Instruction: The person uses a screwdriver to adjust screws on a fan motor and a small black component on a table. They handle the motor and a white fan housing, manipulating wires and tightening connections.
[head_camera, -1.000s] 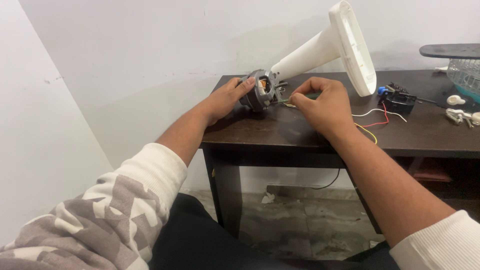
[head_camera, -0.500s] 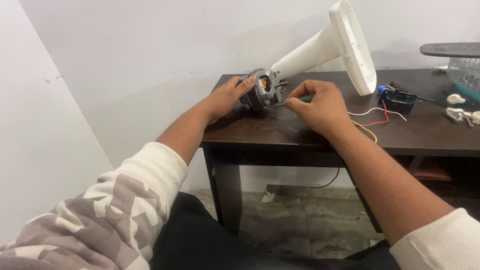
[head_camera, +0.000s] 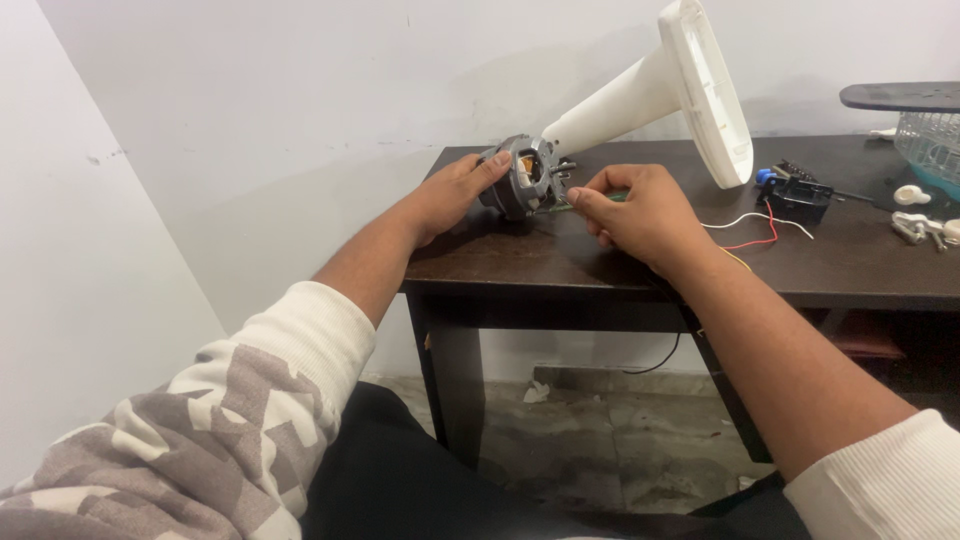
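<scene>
Fingers of my left hand (head_camera: 455, 192) gripped the fan motor (head_camera: 525, 176) on the counter (head_camera: 600, 262); my right hand (head_camera: 640, 215) pinched something small and green beside it.

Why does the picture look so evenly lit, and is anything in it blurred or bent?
In the head view, soft light falls evenly, with only faint shadows under the left hand and right hand on the dark table; the motor and white fan stand look fairly sharp; the patterned sleeve close to the lens is softer; the wide lens stretches the forearms towards the frame's edges.
</scene>
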